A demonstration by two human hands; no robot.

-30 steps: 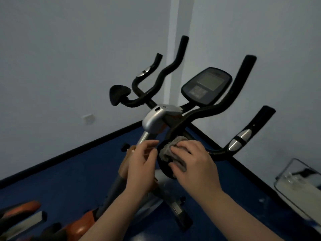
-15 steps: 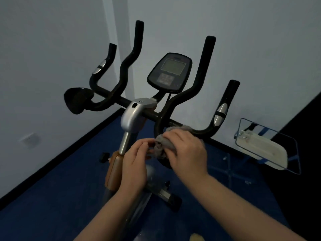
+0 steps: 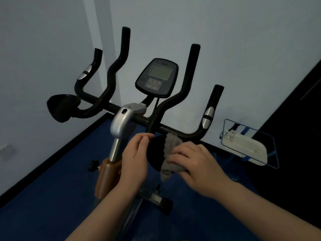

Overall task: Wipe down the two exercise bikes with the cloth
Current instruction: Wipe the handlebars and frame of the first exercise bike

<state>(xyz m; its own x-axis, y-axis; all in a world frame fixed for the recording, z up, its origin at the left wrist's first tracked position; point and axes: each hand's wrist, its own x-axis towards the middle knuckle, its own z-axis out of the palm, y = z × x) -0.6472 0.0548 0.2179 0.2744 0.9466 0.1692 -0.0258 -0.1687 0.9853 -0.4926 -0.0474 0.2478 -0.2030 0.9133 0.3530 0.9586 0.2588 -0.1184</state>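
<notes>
One exercise bike [image 3: 127,117] stands in front of me, with black handlebars [image 3: 173,100], a silver stem and a console [image 3: 157,77] on top. A round black elbow pad [image 3: 155,152] hangs under the right side of the bar. My right hand [image 3: 196,162] grips a crumpled grey cloth [image 3: 171,153] and presses it against the pad's right face. My left hand [image 3: 135,157] holds the pad's left edge with curled fingers. The matching pad [image 3: 62,107] sits at the far left of the bar.
White walls meet in a corner behind the bike, above a blue floor [image 3: 52,197] with black skirting. A blue wire-framed stand with a white board [image 3: 246,146] leans at the right wall. A dark panel [image 3: 295,127] fills the far right.
The view swung so the bike now faces me squarely. My right hand slid the cloth down and right across the pad; my left hand stayed on the pad's left edge.
</notes>
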